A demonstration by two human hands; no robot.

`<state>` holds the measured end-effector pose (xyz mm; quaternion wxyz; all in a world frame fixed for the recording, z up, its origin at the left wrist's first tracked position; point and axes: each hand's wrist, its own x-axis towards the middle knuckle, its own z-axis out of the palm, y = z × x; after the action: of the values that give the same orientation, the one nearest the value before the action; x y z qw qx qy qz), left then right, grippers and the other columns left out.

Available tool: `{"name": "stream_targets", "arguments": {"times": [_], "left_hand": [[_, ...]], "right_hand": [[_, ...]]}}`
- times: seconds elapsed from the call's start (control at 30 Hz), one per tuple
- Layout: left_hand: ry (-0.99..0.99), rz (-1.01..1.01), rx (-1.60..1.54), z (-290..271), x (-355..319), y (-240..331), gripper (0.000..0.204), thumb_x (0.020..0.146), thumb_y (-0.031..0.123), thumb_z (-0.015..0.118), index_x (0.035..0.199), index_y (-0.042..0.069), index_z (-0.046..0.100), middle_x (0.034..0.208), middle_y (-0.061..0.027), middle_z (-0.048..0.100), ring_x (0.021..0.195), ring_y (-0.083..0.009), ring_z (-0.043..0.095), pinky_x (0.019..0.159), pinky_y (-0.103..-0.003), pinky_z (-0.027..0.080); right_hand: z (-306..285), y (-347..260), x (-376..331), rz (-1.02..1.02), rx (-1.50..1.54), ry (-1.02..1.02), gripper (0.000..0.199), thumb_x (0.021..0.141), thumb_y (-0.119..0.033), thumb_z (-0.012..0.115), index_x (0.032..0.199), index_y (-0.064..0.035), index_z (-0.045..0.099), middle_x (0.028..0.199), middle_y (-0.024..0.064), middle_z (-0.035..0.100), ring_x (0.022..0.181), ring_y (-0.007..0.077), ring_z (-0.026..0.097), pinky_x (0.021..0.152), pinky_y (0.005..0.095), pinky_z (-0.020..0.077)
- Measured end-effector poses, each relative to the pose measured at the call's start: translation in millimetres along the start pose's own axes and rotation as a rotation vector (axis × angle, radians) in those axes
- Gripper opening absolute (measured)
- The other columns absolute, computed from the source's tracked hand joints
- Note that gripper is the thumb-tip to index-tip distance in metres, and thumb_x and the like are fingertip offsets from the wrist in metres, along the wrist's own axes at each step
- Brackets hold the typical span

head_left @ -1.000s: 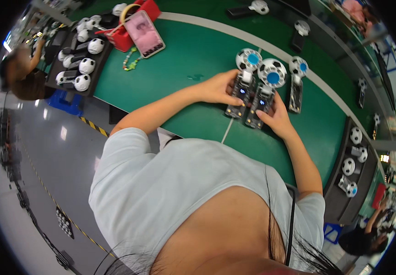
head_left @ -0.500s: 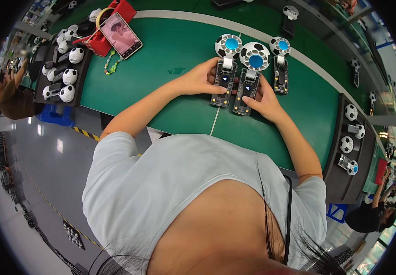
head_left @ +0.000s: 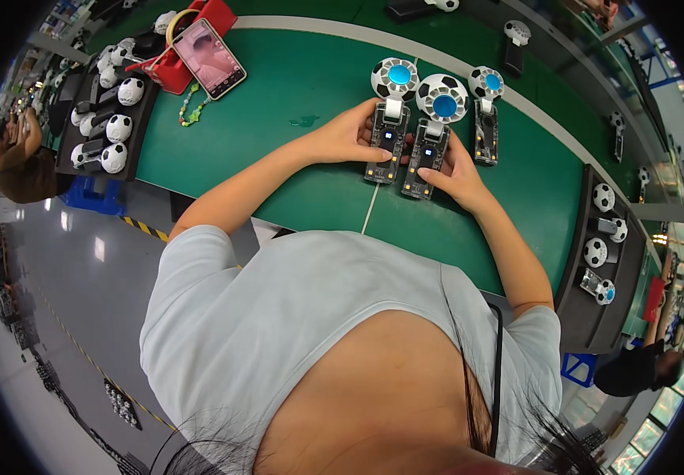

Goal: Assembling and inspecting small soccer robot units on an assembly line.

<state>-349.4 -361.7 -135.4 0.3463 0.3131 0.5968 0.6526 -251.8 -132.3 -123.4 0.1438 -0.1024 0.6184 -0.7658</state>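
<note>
My left hand (head_left: 351, 138) is closed round the left side of a handheld fan (head_left: 388, 146) with a black-and-white football head, a blue round centre and a dark see-through body. My right hand (head_left: 460, 174) grips a matching handheld fan (head_left: 426, 165) just to the right, thumb on its front. Both lie side by side, heads pointing away from me, and a small white light shows on each body. Some of my fingers are hidden behind the bodies. A third such fan (head_left: 486, 131) lies on the green table to the right, touched by neither hand.
A phone (head_left: 210, 59) leans on a red holder (head_left: 215, 17) at the far left, a beaded strap (head_left: 191, 111) beside it. Black trays (head_left: 140, 138) of football-headed fans flank the table (head_left: 278, 87). Other people work at both sides.
The small lights on both fans have changed shape. My hands and the fans have stayed almost in place, while the view has shifted slightly.
</note>
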Motion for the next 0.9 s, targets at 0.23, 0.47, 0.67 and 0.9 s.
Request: {"name": "stream_targets", "arguments": {"times": [0.23,0.47,0.67,0.9], "left_hand": [[-0.007,0.093,-0.005,0.5,1.2,-0.8,0.066,0.072,-0.003,0.068,0.129,0.001,0.035,0.111,-0.0177,0.062,0.088,-0.0221,0.067,0.075,-0.029,0.056],[0.010,0.111,0.016,0.8,-1.4,-0.7,0.066,0.072,-0.002,0.070,0.128,-0.001,0.034,0.109,-0.0176,0.061,0.090,-0.0224,0.066,0.075,-0.030,0.056],[-0.011,0.123,-0.025,1.7,-2.9,-6.7,0.071,0.072,-0.001,0.071,0.130,0.000,0.031,0.107,-0.0159,0.059,0.084,-0.0193,0.064,0.069,-0.025,0.054],[-0.011,0.160,0.137,1.2,-7.5,3.2,0.070,0.069,0.002,0.072,0.127,0.000,0.033,0.101,-0.0156,0.062,0.080,-0.0194,0.065,0.064,-0.025,0.054]], "right_hand": [[-3.0,2.0,0.2,0.020,0.003,0.007,0.068,0.076,0.005,0.060,0.137,-0.0047,0.031,0.129,0.0172,0.051,0.106,0.0288,0.060,0.093,0.0385,0.0477],[-6.2,9.3,0.6,0.031,-0.039,0.026,0.069,0.077,0.003,0.062,0.138,-0.0044,0.030,0.130,0.0163,0.050,0.107,0.0284,0.059,0.094,0.0375,0.0468],[-2.4,3.2,-2.3,0.077,-0.002,0.028,0.072,0.078,0.008,0.060,0.140,-0.0049,0.025,0.133,0.0160,0.047,0.111,0.0284,0.057,0.096,0.0370,0.0449],[3.9,1.4,-1.7,-0.036,-0.127,-0.004,0.077,0.074,0.008,0.063,0.140,-0.0059,0.025,0.133,0.0161,0.046,0.109,0.0276,0.057,0.094,0.0371,0.0462]]}}
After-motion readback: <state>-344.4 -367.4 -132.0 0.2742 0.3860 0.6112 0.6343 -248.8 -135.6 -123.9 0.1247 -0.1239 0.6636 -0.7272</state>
